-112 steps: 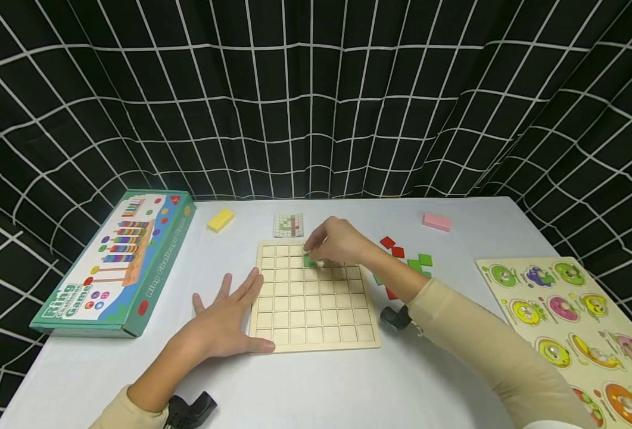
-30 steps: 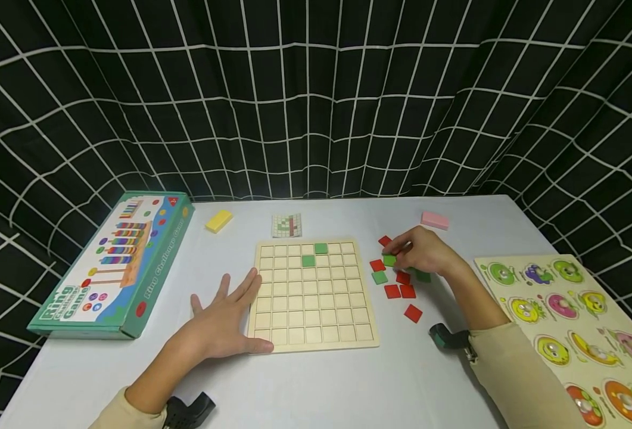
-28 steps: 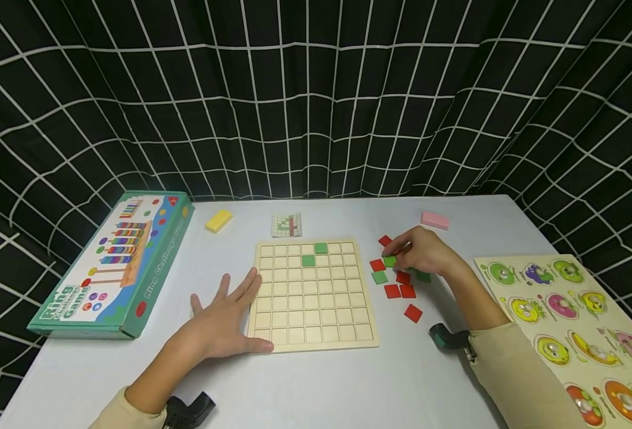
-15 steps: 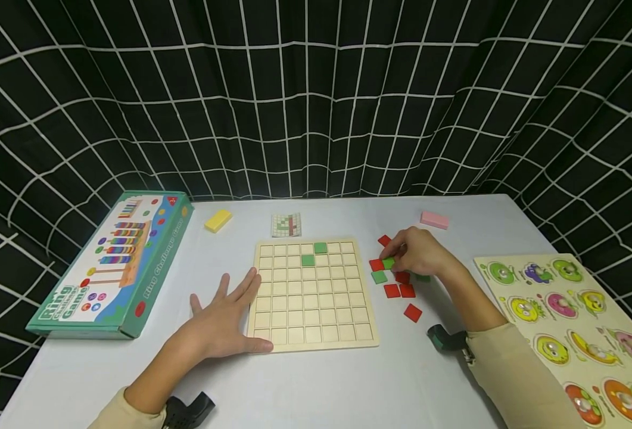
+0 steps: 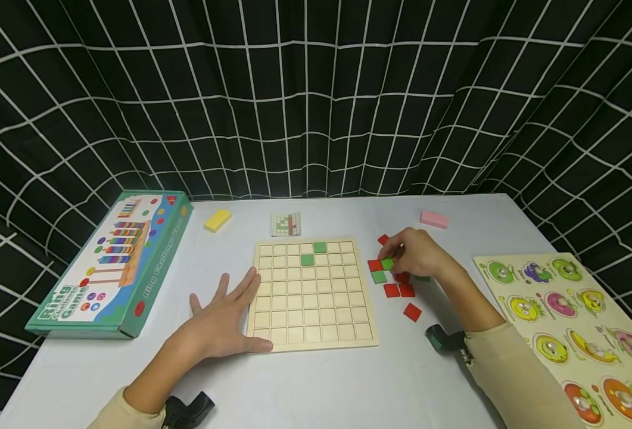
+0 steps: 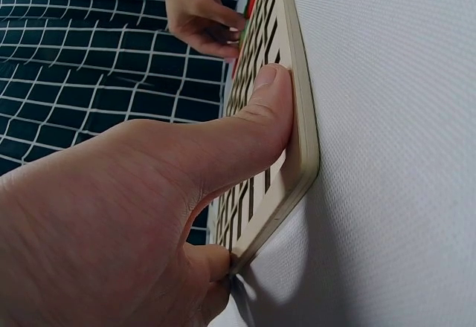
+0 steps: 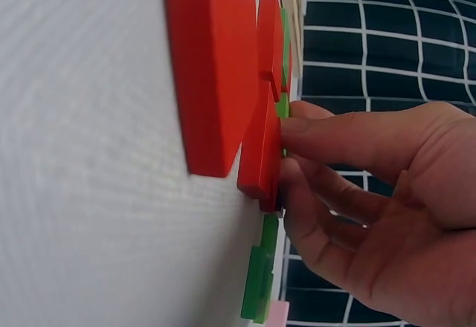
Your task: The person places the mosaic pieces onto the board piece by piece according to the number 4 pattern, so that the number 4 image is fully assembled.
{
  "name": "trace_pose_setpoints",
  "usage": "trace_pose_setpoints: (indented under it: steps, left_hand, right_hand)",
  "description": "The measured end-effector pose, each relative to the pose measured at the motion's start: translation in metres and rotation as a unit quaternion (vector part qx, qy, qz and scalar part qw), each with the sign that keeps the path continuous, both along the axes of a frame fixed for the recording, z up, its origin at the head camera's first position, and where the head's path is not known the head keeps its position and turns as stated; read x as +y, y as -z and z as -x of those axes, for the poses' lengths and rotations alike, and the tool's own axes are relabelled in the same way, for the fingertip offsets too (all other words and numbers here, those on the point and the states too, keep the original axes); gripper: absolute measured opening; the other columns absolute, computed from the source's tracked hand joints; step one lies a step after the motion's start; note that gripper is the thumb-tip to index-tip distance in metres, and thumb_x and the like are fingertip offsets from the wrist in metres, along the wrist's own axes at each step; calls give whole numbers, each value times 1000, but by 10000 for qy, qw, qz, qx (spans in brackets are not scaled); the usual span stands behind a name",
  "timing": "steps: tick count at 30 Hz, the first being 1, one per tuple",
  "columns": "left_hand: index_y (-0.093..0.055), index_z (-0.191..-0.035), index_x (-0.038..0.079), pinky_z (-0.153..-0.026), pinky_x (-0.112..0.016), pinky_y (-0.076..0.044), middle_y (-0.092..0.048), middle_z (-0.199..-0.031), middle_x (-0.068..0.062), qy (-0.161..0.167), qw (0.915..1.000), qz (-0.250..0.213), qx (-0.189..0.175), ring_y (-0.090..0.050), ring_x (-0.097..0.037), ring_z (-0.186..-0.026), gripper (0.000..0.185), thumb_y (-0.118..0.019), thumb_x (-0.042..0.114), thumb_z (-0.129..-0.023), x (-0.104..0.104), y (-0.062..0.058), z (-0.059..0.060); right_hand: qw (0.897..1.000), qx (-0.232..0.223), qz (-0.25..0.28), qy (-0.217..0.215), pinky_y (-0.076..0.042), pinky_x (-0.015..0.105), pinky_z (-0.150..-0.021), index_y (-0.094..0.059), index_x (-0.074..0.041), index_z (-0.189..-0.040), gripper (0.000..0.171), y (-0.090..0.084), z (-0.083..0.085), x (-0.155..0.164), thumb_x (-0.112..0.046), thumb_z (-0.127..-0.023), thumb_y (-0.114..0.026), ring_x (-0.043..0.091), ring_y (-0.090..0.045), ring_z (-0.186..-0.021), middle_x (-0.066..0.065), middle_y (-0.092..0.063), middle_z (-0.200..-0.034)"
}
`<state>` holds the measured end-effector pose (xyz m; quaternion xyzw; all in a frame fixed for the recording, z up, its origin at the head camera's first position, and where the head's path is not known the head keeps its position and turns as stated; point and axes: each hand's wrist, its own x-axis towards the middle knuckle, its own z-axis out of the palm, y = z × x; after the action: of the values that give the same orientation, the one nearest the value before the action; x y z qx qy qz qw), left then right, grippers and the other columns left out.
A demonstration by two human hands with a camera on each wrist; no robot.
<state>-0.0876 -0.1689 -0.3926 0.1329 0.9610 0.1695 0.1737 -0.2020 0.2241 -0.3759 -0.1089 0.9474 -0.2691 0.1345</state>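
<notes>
A wooden grid board (image 5: pixel 316 301) lies mid-table, two green tiles (image 5: pixel 307 260) set in cells in its upper part. My left hand (image 5: pixel 221 325) spreads along the board's left side, thumb on the front edge; the left wrist view shows that thumb (image 6: pixel 256 122) lying over the rim. Right of the board, my right hand (image 5: pixel 420 253) pinches a green tile (image 5: pixel 387 263) low among loose red tiles (image 5: pixel 392 290) and green ones (image 5: pixel 379 277). In the right wrist view, red tiles (image 7: pixel 216 74) partly hide the pinched tile, and my fingers cover others in the head view.
A small pattern card (image 5: pixel 286 224) lies behind the board, between a yellow block (image 5: pixel 217 220) and a pink block (image 5: pixel 434 220). A ring game box (image 5: pixel 112 268) stands at the left. A fruit puzzle board (image 5: pixel 573 322) occupies the right side.
My right hand has gone from the board, where two green tiles now show, to the loose tiles. Within the last second it shifts slightly left with a green tile. My left hand stays put.
</notes>
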Motion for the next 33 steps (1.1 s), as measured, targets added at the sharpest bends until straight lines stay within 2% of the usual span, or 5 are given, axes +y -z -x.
trace_pose_setpoints:
  steps: [7, 16, 33]
  left_hand:
    - [-15, -169, 17, -97, -96, -2, -8, -177, -1, 25, 10000, 0, -15, -5, -55, -158, 131, -78, 77, -71, 0, 0, 0]
    - [-15, -169, 17, -97, -96, -1, -10, -177, -2, 1, 10000, -52, -2, -5, -55, -158, 131, -80, 75, -71, 0, 1, 0]
    - [-15, -169, 17, -98, -96, -2, -9, -177, -2, -33, 10000, -22, -5, -4, -54, -158, 131, -79, 76, -71, 0, 1, 0]
  right_hand:
    - [9999, -7, 92, 51, -56, 30, -70, -81, -5, -102, 24, 1, 0, 1, 3, -79, -81, 25, -62, -87, 8, -73, -91]
    - [9995, -75, 290, 82, -55, 31, -66, -82, -5, -104, 22, -5, -1, 6, -1, -82, -81, 24, -62, -82, 9, -73, -88]
    - [9973, -76, 674, 283, -55, 30, -71, -82, -8, -111, 26, -7, -1, 2, -8, -85, -83, 28, -61, -92, 13, -76, -107]
